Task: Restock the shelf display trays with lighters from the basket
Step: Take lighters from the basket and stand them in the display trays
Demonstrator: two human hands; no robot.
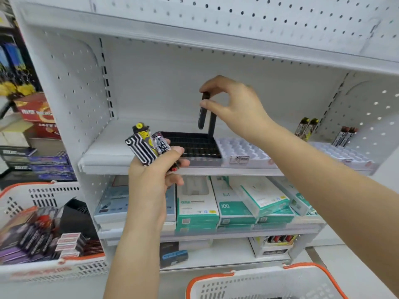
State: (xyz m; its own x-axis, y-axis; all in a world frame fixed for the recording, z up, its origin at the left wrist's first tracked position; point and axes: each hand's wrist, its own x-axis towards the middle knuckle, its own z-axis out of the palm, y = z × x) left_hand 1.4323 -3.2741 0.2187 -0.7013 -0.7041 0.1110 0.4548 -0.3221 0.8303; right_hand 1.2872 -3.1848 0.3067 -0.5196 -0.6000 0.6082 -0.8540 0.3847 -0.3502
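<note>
- Nearest the lens, in the head view, the rim of a white basket with orange trim (pixel 267 281) is being shown at the bottom edge, below both forearms.
- A bundle of patterned lighters (pixel 146 145) is being gripped in the left hand (pixel 155 169), with fingers and thumb curled round it; black-and-white and yellow casings are being fanned out above the knuckles.
- A single dark lighter (pixel 203 111) is being pinched at its top between the thumb and forefinger of the right hand (pixel 233 104), and it is being held upright, hanging down from the fingertips.
- Directly under that lighter, a black display tray (pixel 194 145) is being seen on the middle shelf (pixel 103 156), just behind the left hand; another dark lighter (pixel 212 124) is standing at the tray's back right corner.
- Beside the black tray, under the right wrist, a white display tray (pixel 239 149) is lying with its slots bare.
- Further right of the right forearm, a second white tray (pixel 339 152) is being occupied at the back by a few upright lighters (pixel 306 128).
- Left of the left forearm, a second basket (pixel 32 197) is being filled with small boxed goods and lighters.
- Below the hands, teal and white boxes (pixel 233 203) are being stacked on the lower shelf.
</note>
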